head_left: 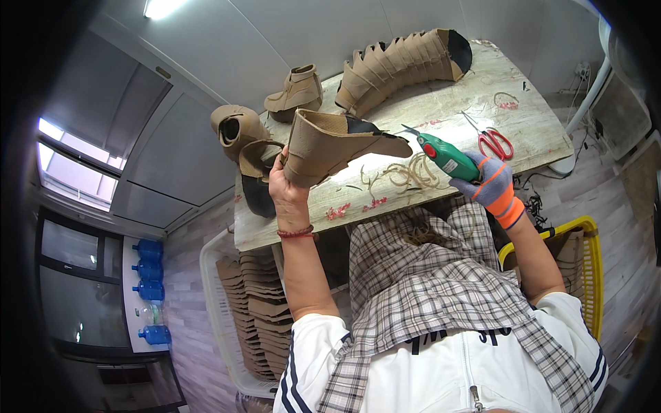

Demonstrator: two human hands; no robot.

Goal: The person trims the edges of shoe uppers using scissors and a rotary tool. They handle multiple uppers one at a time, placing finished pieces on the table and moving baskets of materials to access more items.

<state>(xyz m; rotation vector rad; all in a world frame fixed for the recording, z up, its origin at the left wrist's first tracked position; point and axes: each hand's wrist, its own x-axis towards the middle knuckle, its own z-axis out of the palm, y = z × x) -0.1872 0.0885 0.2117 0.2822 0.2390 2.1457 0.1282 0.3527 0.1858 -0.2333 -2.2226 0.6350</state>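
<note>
Tan boot upper is clenched in the bare left hand, raised above the tabletop edge-on toward the green power trimmer, which the gloved right hand grasps; trimmed strips lie beneath.

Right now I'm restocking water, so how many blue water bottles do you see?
4, all standing in a column on the white shelf at the far left: one, next, third, last. More may be hidden beyond the dark rim.

White tee, plaid apron, red bracelet, grey-orange glove.
</note>
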